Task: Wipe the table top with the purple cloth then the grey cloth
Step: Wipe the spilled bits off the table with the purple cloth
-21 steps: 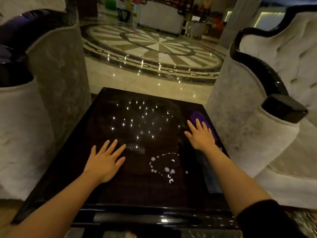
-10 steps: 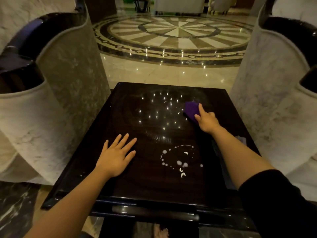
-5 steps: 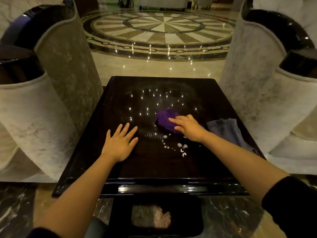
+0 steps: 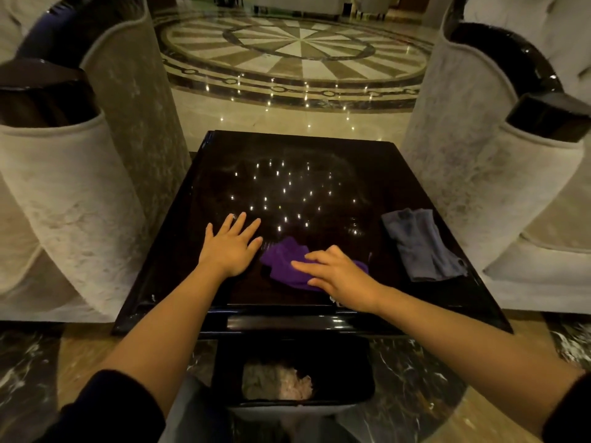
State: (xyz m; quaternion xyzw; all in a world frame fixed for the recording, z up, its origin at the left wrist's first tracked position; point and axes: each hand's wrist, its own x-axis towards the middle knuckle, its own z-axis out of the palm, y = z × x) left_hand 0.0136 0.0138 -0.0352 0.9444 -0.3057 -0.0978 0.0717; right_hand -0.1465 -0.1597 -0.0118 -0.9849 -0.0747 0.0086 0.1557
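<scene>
The right hand (image 4: 343, 276) pressed flat, fingers open, on the crumpled purple cloth (image 4: 287, 263); the left hand (image 4: 232, 247) lay splayed on the glossy black table top (image 4: 319, 187). The folded grey cloth (image 4: 419, 244) sat at three o'clock.

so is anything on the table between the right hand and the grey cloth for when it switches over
Nothing visible is. The right hand lies flat on the purple cloth, and the grey cloth lies apart from it toward the right edge of the table, with only bare dark tabletop between them. The left hand rests on the other side.
</scene>
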